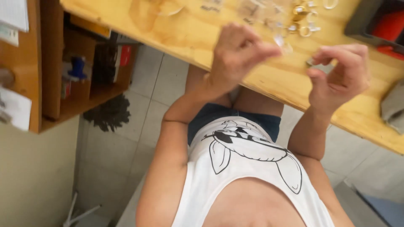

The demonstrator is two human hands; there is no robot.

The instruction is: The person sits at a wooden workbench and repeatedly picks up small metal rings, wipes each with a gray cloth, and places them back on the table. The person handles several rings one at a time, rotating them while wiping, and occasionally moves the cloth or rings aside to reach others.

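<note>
Small grey metal piece sits pinched in right hand, thumb + curled fingers closed on it, held just over the wooden tabletop, near the table's front edge. Too blurred to tell what kind of part it is.

Left hand, at 9 o'clock from the right, is raised w/ fingertips pressed together toward a small clear bit; can't tell if it actually grips it or the bit lies on the table behind.

At 12 o'clock from both hands: scatter of gold-coloured and clear rings/small parts, loose, not grouped. Judging by that, work looks mid-way at best: one piece in hand, many still lying about, nothing visibly finished.

At 2 o'clock, a dark tray w/ red item; at 3 o'clock, grey cloth. Far out at 9 o'clock, wooden shelf unit w/ clutter, tiled floor below.
</note>
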